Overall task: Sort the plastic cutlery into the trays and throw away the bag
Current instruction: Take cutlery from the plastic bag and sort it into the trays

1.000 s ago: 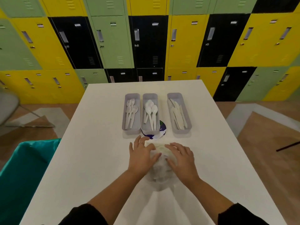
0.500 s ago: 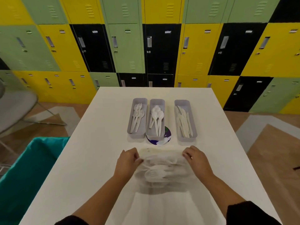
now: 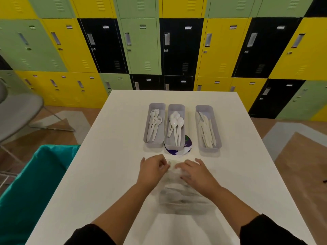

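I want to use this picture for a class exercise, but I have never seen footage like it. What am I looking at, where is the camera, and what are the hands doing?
No machine here: a person wears a camera on the head, looking down at their own arms. On the white table stand three grey trays: forks on the left, spoons in the middle, knives on the right. The left hand and the right hand both grip the top of a clear plastic bag that lies on the table. A teal bin stands at the left.
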`<state>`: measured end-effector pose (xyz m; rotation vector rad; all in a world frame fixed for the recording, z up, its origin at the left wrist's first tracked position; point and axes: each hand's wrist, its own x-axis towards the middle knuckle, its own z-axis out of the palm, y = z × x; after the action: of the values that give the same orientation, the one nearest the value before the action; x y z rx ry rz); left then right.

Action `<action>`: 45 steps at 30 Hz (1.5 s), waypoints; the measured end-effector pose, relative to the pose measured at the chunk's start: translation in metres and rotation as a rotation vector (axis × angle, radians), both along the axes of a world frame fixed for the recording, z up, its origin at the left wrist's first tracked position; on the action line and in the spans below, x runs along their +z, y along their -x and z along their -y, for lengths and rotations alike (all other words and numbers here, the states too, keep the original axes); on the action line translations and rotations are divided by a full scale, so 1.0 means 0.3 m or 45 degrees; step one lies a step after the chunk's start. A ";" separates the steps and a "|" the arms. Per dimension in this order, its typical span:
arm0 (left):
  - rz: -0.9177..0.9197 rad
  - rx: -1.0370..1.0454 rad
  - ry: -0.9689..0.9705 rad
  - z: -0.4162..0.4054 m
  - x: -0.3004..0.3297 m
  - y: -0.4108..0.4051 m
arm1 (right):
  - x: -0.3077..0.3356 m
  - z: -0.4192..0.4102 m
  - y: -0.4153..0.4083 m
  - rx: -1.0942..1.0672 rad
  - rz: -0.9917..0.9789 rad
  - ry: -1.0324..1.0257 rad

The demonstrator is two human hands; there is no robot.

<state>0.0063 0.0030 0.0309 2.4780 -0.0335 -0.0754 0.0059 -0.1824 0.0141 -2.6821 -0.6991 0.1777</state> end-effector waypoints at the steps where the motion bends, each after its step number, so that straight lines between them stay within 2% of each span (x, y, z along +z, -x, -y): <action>1: 0.016 0.049 0.060 -0.003 -0.003 -0.004 | -0.006 -0.001 -0.002 0.037 0.060 -0.056; 5: 0.049 0.365 0.187 -0.080 -0.025 -0.016 | -0.009 0.077 0.015 0.017 0.236 -0.218; 9: 0.025 0.520 0.223 -0.153 -0.049 -0.006 | -0.009 0.154 0.054 0.071 0.326 0.085; 10: 0.039 0.499 0.203 -0.152 -0.049 -0.003 | -0.011 0.161 0.064 0.081 0.310 0.152; 12: 0.292 0.334 0.047 -0.130 -0.034 0.004 | 0.008 0.149 0.081 0.089 0.188 0.145; 14: 0.564 0.002 -0.127 -0.085 0.000 0.006 | 0.045 0.111 0.083 0.087 0.053 0.029; 15: 0.571 -0.232 -0.165 -0.060 0.019 0.007 | 0.060 0.087 0.085 0.086 -0.043 -0.025; 17: 0.329 -0.691 -0.242 -0.014 0.049 0.022 | 0.092 0.029 0.097 0.079 -0.211 -0.131; 18: 0.170 -0.841 -0.296 0.006 0.059 0.029 | 0.102 0.007 0.102 0.069 -0.285 -0.158; 21: -0.166 -0.901 -0.355 0.026 0.079 0.035 | 0.099 -0.013 0.116 0.063 -0.475 -0.068; 25: -0.185 -0.970 -0.474 0.011 0.096 0.035 | 0.083 -0.015 0.130 0.041 -0.424 0.108; 29: -0.194 -1.043 -0.786 0.000 0.096 0.050 | 0.073 -0.017 0.137 0.053 -0.321 0.290; 32: -0.055 -1.048 -1.029 -0.024 0.099 0.050 | 0.068 -0.007 0.141 0.120 -0.201 0.259; 36: 0.135 -0.908 -1.164 -0.040 0.079 0.048 | 0.062 -0.004 0.147 0.220 -0.208 0.188; 41: -0.053 -0.725 -1.231 -0.053 0.073 0.047 | 0.084 -0.016 0.121 -0.078 -0.356 0.454; 45: -0.194 -0.636 -1.301 -0.075 0.064 0.048 | 0.062 0.008 0.107 -0.276 -0.460 0.568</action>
<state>-0.0080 0.0256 0.0500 3.3943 -0.7058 -0.6292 -0.0263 -0.1848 0.0326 -2.9887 -0.2754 0.8213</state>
